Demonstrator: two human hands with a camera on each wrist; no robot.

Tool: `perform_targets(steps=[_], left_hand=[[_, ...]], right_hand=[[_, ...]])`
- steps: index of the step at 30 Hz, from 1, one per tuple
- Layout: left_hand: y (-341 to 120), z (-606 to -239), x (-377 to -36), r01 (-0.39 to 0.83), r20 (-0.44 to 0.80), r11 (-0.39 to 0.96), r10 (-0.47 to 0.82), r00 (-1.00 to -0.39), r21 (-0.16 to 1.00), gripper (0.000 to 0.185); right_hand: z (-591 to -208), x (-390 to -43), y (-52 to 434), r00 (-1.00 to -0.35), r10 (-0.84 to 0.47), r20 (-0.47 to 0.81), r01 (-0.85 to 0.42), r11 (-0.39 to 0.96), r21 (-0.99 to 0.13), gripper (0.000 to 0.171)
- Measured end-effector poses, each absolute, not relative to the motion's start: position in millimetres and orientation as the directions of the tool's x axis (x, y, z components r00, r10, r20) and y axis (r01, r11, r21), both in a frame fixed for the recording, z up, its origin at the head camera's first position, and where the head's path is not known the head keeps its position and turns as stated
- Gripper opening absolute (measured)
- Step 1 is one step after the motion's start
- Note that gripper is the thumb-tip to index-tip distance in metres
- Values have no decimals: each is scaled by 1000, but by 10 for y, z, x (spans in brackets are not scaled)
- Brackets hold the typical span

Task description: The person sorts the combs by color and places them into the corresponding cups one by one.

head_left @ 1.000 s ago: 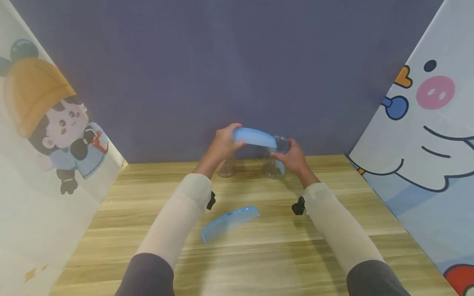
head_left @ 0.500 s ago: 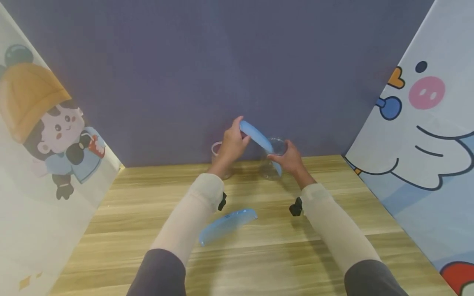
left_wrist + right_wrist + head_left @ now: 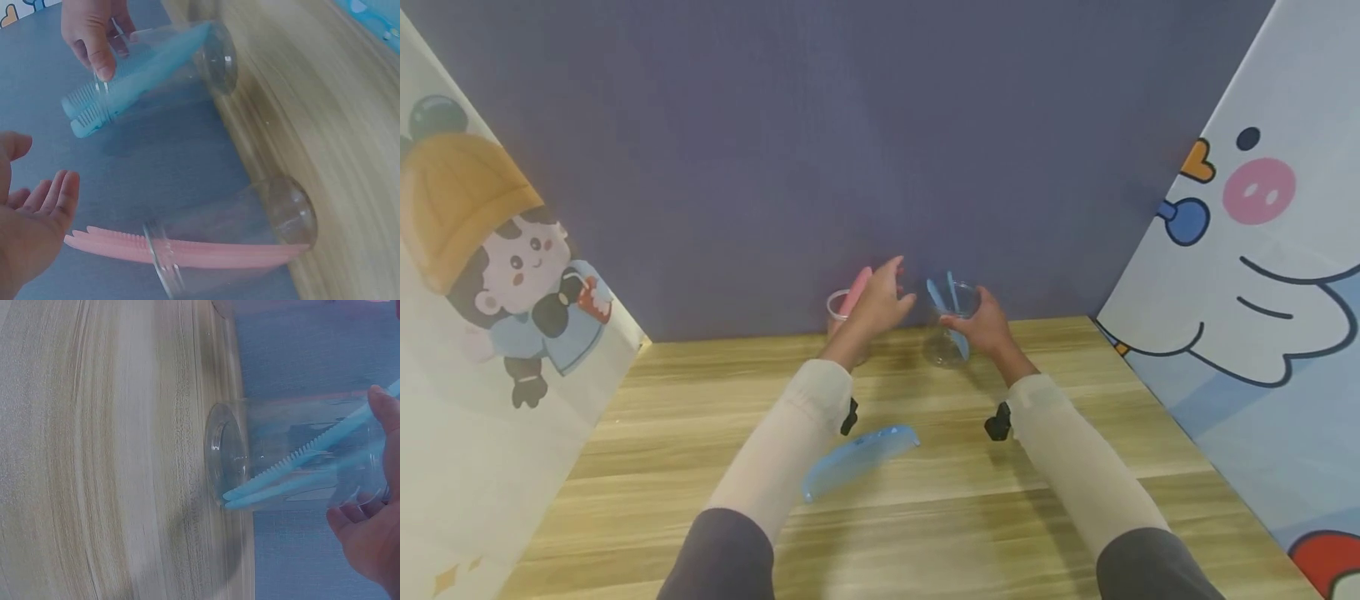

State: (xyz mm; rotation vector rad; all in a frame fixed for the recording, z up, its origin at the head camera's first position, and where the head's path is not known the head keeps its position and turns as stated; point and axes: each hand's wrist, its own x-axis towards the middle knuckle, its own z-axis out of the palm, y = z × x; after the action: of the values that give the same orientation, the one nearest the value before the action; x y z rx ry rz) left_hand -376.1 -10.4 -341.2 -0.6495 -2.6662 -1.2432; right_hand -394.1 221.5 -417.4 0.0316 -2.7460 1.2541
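My right hand (image 3: 985,325) grips a clear jar (image 3: 187,81) near its rim. Two blue combs (image 3: 134,81) lean inside that jar, their ends poking out over the rim; in the right wrist view their lower tips meet at the jar's base. My left hand (image 3: 877,307) hovers between the two jars with nothing in it, fingers extended and thumb apart. Beside it stands a second clear jar (image 3: 219,219), which holds several pink combs (image 3: 187,250) that lean past its rim. From the head view, my left hand and wrist cover much of this second jar.
Another blue comb (image 3: 861,458) lies flat on the wood-grain table (image 3: 940,533), in front of the jars. Behind the jars rises a dark blue-grey panel (image 3: 880,150). Side panels with cartoon prints (image 3: 1258,192) flank the table.
My left hand lowered a blue comb into the right-hand jar and let it go, then drew back slightly left. My right hand has kept its hold on the jar.
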Motion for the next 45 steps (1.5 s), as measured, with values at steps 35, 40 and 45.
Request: perform_targets(steps=[35, 40, 45], left_hand=[[-1001, -3933, -3161, 420, 185, 662, 397, -899, 620, 78], [-1091, -4058, -3025, 384, 117, 716, 394, -912, 583, 79], [-1173, -4196, -2887, 333, 48, 755, 373, -927, 565, 68]], right_hand=[[-4207, -3953, 2254, -993, 15, 121, -81, 657, -749, 112], [-4214, -3955, 2258, -993, 12, 121, -83, 663, -744, 112], [-4200, -3948, 2245, -992, 2, 122, -90, 663, -743, 111]])
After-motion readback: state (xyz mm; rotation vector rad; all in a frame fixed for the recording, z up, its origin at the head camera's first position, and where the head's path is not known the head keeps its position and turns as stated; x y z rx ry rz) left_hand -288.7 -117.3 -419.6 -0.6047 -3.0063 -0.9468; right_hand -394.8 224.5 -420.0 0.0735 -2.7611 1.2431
